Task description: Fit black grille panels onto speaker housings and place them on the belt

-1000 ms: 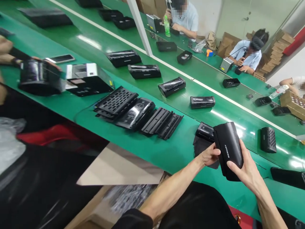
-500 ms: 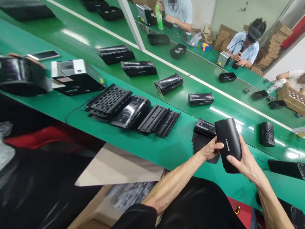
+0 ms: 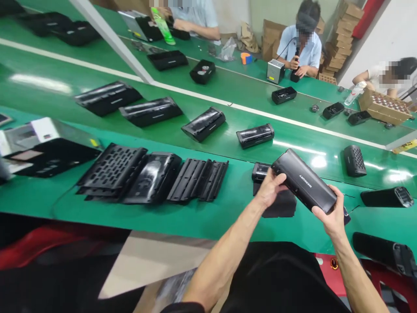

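Observation:
Both hands grip a black speaker housing (image 3: 302, 178) with white MERKURY lettering, raised above the green table and slanting down to the right. My left hand (image 3: 272, 189) is closed on its upper left end, the thumb on the edge. At the lower right end, my right hand (image 3: 332, 213) clasps it with the thumb on the near side. Behind my left hand lies another glossy black housing (image 3: 259, 171), partly covered from view. A dark, flat, cloth-like piece (image 3: 280, 208) is on the table beneath the held housing.
Left on the table are perforated black grilles (image 3: 114, 167), a glossy black housing (image 3: 151, 178), ribbed black panels (image 3: 198, 178) and a box-shaped device (image 3: 48, 143). Several housings (image 3: 256, 134) stand on the green belt. More black housings (image 3: 384, 252) lie at right. Co-workers (image 3: 299, 43) sit opposite.
The speaker housing has turned from nearly upright to a slanted, lengthwise position. My hands have moved apart to its two ends. The view has shifted to the right.

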A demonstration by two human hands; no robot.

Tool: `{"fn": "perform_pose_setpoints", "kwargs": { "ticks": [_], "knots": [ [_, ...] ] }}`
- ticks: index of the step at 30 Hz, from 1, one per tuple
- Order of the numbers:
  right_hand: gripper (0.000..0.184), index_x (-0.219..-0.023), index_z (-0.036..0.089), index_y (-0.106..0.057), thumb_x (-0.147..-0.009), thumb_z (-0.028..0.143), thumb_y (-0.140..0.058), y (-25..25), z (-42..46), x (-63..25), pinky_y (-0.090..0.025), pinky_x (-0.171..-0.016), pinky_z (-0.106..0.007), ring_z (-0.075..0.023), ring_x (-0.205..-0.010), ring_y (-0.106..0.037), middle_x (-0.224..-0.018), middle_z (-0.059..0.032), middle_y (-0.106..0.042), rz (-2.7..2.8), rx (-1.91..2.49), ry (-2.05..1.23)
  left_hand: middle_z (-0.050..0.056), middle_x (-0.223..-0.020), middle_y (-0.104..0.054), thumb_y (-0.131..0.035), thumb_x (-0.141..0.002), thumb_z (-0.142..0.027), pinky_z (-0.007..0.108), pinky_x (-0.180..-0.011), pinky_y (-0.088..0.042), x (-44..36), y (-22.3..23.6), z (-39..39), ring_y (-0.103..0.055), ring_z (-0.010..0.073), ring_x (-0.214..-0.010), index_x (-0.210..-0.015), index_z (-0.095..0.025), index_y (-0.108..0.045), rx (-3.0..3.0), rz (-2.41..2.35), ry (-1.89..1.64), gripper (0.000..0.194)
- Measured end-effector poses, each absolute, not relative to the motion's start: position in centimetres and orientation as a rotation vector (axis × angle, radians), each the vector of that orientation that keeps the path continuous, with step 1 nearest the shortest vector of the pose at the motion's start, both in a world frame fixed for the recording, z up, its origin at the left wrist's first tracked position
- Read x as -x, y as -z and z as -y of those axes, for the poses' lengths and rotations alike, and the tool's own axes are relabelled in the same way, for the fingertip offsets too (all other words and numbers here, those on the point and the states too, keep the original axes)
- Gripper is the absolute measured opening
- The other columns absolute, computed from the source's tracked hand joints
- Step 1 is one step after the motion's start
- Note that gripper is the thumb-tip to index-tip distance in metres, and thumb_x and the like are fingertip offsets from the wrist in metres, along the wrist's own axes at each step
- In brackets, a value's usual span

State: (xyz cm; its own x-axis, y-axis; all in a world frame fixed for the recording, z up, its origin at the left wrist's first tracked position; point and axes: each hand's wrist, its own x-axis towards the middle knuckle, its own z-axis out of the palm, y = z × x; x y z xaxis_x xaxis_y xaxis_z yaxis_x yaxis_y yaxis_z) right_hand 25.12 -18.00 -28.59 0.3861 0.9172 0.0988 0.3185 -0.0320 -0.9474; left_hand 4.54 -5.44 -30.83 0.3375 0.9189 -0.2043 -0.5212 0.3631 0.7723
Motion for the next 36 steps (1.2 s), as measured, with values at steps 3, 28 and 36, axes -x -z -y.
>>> {"fn": "perform_pose_setpoints", "kwargs": {
  "ticks": [3,28,36],
  "knots": [
    [0.094,-0.147,0.028,-0.044,-0.073,0.066,-0.088,28.3,19.1,-26.4,-0.055,-0.105,-0.05,-0.036,-0.127,-0.063,-0.148,-0.016,-0.056,1.141,1.509,-0.844,0.012,-0.163,-0.054,-0.105,-0.056,-0.027,0.044,-0.118,-0.045,-0.8,28.2,3.0,-0.054,0.0376,-0.145,-0.155,-0.028,-0.056,-1.063,-0.717,-1.027,0.111],
    [0.117,-0.171,0.027,-0.034,-0.07,0.038,-0.091,25.8,17.5,-28.3,-0.05,-0.117,-0.06,-0.0427,-0.138,-0.061,-0.157,-0.0177,-0.057,1.834,1.651,-0.731,0.014,-0.175,-0.04,-0.093,-0.071,-0.068,0.053,-0.118,-0.045,-2.4,32.9,8.8,-0.042,0.042,-0.157,-0.157,-0.035,-0.055,-0.83,-0.593,-0.908,0.1],
    [0.109,-0.168,0.032,-0.042,-0.075,0.051,-0.093,26.7,18.4,-29.9,-0.048,-0.116,-0.061,-0.0441,-0.14,-0.057,-0.158,-0.0169,-0.055,2.048,1.757,-0.803,0.014,-0.141,-0.063,-0.097,-0.064,-0.052,0.041,-0.099,-0.053,-0.4,31.8,9.5,-0.065,0.0344,-0.117,-0.154,-0.022,-0.053,-1.205,-0.794,-0.76,0.106]
  ]
}}
